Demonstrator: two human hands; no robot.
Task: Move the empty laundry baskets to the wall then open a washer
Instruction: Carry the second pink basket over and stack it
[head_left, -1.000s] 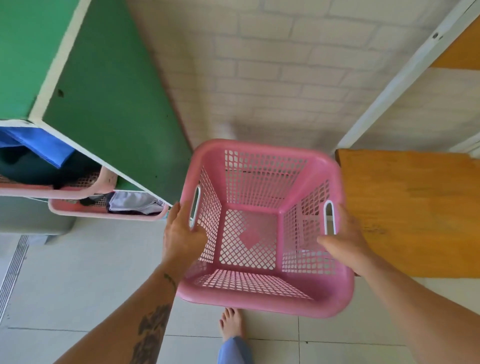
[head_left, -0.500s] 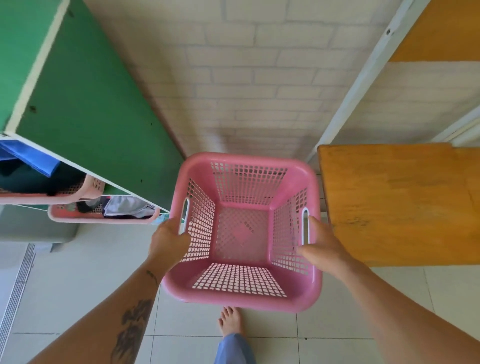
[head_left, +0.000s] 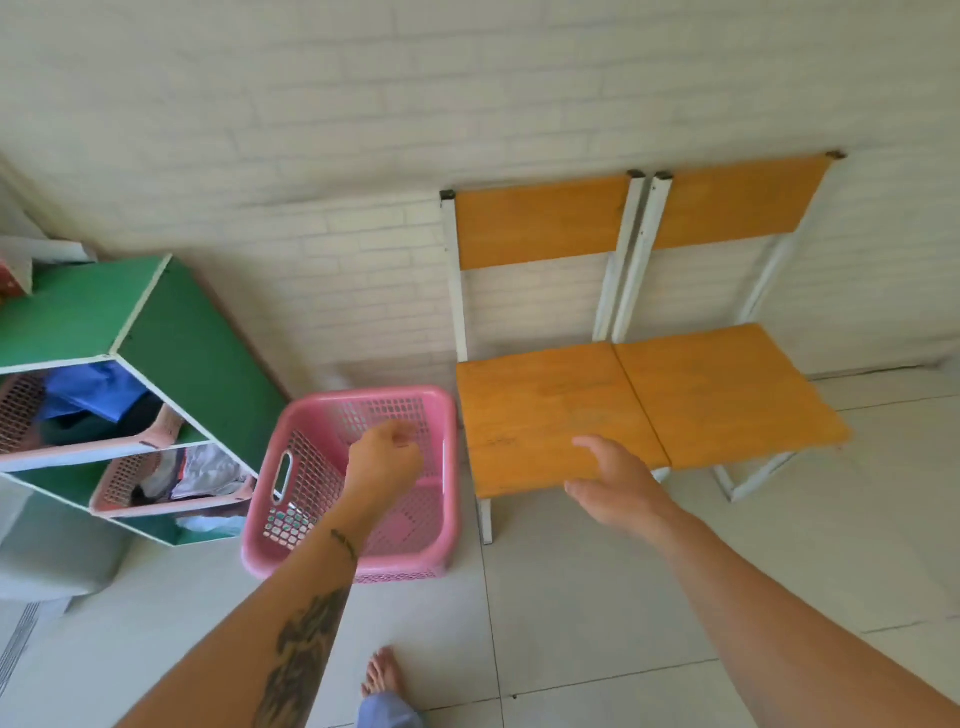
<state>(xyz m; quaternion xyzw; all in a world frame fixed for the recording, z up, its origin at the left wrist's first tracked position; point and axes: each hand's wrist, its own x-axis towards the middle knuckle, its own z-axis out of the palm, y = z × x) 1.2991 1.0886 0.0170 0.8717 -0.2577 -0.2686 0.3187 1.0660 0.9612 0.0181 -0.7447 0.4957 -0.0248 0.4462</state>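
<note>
An empty pink laundry basket (head_left: 291, 483) stands on the tiled floor against the white brick wall (head_left: 363, 156), between a green shelf unit and an orange chair. My left hand (head_left: 383, 457) hovers above the basket with loosely curled fingers and holds nothing. My right hand (head_left: 615, 480) hangs over the front edge of the nearer chair seat, fingers relaxed, also holding nothing. No washer is in view.
The green shelf unit (head_left: 202, 358) on the left holds two pink baskets (head_left: 124, 480) with clothes in them. Two orange chairs (head_left: 722, 389) with white frames stand side by side against the wall. My bare foot (head_left: 382, 673) is on the floor tiles below.
Both hands have let go of the pink basket, which now sits on the floor by the wall. The view has pulled back and up, showing both chairs.
</note>
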